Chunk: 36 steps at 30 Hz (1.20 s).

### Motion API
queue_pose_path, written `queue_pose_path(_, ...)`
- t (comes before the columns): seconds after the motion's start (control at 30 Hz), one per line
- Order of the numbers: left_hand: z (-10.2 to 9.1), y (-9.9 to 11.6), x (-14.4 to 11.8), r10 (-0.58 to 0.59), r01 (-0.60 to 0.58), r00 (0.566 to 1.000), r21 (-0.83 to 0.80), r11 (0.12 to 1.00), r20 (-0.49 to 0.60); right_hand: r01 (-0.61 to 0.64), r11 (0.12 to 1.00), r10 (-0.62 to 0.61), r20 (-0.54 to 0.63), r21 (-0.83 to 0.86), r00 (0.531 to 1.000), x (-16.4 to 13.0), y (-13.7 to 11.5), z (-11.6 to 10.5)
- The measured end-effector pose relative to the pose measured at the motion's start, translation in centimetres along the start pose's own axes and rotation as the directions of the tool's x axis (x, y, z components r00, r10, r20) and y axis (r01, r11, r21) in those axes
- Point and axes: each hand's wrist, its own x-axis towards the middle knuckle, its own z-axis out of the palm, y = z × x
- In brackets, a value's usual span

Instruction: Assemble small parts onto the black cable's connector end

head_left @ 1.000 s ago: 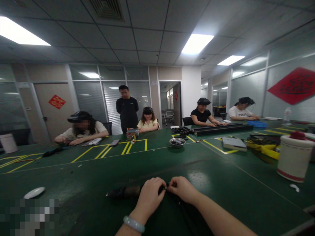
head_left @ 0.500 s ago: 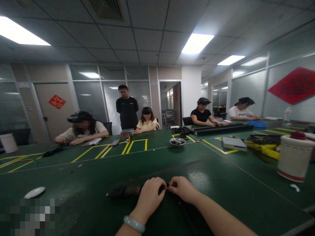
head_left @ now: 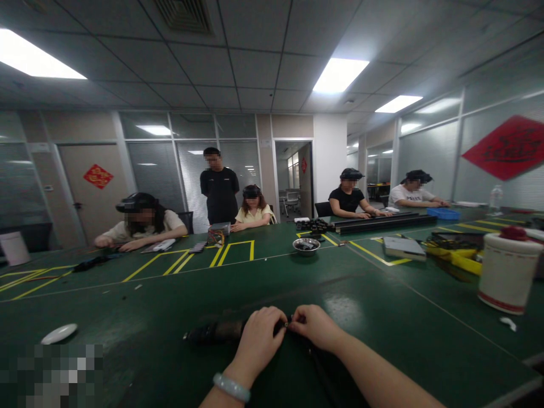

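Observation:
A dark, tube-shaped tool point(head_left: 216, 332) with a small shiny tip at its left end lies on the green table in front of me. My left hand point(head_left: 264, 331) is wrapped over the tool's right part, thumb and fingers closed. A tiny shiny piece shows at its fingertips. Right beside it, my right hand point(head_left: 315, 327) is pinched, fingertips almost touching those of the left. What the pinch holds is too small and too hidden to name. From below the right hand a black cord point(head_left: 318, 368) runs toward the table's near edge.
A metal bowl point(head_left: 306, 246) of dark parts stands ahead. To the right are a white canister point(head_left: 508, 272), a grey box point(head_left: 403, 248) and yellow trays point(head_left: 465, 260). A white oval object point(head_left: 59, 334) lies at left. Several people sit or stand across the table.
My hands and the tool stay practically where they were. The person at the far right has shifted slightly to the left.

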Motion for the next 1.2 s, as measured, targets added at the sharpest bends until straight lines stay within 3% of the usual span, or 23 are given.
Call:
queue_pose_path(0.27,0.2,-0.3,-0.1,-0.039,0.039,0.999,-0.028,0.999,-0.011,0.007,1.000,-0.007,-0.011,0.006,1.000,0.1,0.0,0.1)
queue_pose_path(0.6,0.9,-1.0,0.1,0.005,-0.008,0.997,-0.032,0.999,-0.083,0.006,1.000,-0.005,-0.004,0.026,1.000,0.1,0.3,0.3)
queue_pose_path(1.2,-0.2,0.0,-0.2,0.004,-0.004,1.000,-0.009,1.000,-0.023,-0.016,1.000,0.016,0.007,0.008,1.000,0.0,0.0,0.1)
